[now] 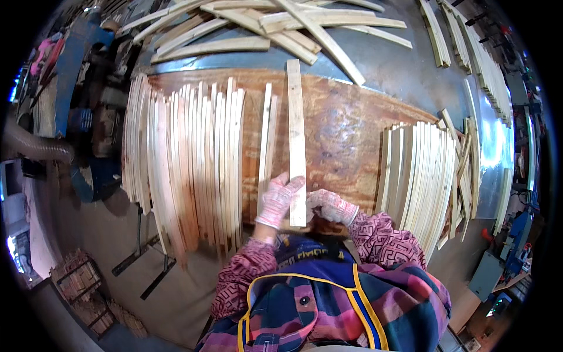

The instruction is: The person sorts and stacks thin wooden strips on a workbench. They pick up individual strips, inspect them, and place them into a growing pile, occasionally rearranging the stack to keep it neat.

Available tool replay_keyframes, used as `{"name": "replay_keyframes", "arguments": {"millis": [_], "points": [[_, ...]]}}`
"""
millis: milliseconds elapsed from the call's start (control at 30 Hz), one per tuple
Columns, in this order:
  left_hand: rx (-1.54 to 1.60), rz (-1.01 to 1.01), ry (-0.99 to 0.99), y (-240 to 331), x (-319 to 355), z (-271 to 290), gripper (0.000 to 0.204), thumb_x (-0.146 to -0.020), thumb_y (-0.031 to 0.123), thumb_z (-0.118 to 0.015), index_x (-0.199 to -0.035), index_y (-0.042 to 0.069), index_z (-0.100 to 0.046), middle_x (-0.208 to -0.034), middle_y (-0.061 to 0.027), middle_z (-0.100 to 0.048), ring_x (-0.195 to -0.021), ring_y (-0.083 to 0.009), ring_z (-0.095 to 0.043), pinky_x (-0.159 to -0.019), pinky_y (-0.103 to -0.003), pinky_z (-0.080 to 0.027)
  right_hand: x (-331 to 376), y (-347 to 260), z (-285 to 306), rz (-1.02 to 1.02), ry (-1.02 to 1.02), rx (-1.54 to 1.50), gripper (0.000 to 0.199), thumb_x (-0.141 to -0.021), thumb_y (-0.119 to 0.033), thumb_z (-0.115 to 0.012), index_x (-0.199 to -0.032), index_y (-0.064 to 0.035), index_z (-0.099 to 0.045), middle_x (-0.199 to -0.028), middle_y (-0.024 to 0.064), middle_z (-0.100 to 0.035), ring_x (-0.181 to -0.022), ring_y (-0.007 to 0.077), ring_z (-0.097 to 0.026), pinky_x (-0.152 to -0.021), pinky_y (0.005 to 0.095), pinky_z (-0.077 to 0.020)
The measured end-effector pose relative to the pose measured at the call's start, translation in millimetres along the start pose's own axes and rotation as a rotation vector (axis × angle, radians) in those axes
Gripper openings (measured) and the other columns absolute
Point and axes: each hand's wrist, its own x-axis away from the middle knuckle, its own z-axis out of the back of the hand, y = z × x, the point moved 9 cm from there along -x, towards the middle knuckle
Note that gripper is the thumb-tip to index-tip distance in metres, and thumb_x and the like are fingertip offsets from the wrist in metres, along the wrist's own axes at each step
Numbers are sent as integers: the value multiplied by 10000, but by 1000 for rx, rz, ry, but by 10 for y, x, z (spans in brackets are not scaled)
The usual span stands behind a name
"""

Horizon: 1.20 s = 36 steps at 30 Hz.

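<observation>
A pale wooden strip (296, 123) points away from me over the plywood tabletop (346, 135), its wide face up. My left hand (278, 202), in a white and pink work glove, grips it near the close end, with the thumb lying across the face. Just right of that end is my right hand (332, 206), gloved alike. Its fingers are bent inward at the strip's edge, and what they hold, if anything, is hidden. To the left of the held piece lie a couple of separate strips (267, 132).
Many strips stand on edge in a long row (193, 152) at left; another row (416, 170) is at right, with loose pieces (463, 170) beyond it. A crossed heap of strips (258, 29) covers the far metal table (387, 56). Machinery (97, 117) stands far left.
</observation>
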Motion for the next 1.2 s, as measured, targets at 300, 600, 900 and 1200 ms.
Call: {"name": "replay_keyframes", "arguments": {"millis": [300, 600, 900, 1200], "points": [[-1147, -333, 791, -379, 809, 486, 715, -715, 221, -796, -1365, 86, -531, -1381, -196, -489, -1209, -395, -501, -1010, -461, -449, -754, -901, 3686, -445, 1109, 1026, 625, -830, -415, -689, -1385, -197, -499, -1414, 113, -513, -1279, 329, -507, -1036, 443, -443], [-916, -515, 481, 1032, -443, -28, 709, -824, 262, -782, -1419, 19, -481, -1425, -236, -502, -1344, -373, -462, -1093, -413, -418, -898, -941, 3234, -129, 615, -396, 436, -940, -322, -648, -1260, -30, -606, -1003, 155, -713, -831, 229, -706, -719, 341, -603], [54, -115, 319, 1238, -1428, -136, 485, -878, 261, -734, -1276, 13, -612, -1160, -157, -654, -1008, -219, -644, -877, -338, -545, -1274, -789, 3244, -310, 755, 200, 417, -959, -362, -596, -1210, -36, -668, -1054, 148, -723, -1023, 238, -675, -886, 321, -552], [-328, -260, 488, 741, -34, 1027, 430, -896, 142, -680, -1297, 11, -596, -1082, -91, -689, -952, -158, -624, -843, -285, -508, -2402, -1677, 3786, -493, 725, 1023, 714, -757, -480, -768, -1308, -186, -423, -1260, 175, -600, -1224, 337, -571, -949, 471, -483]]}}
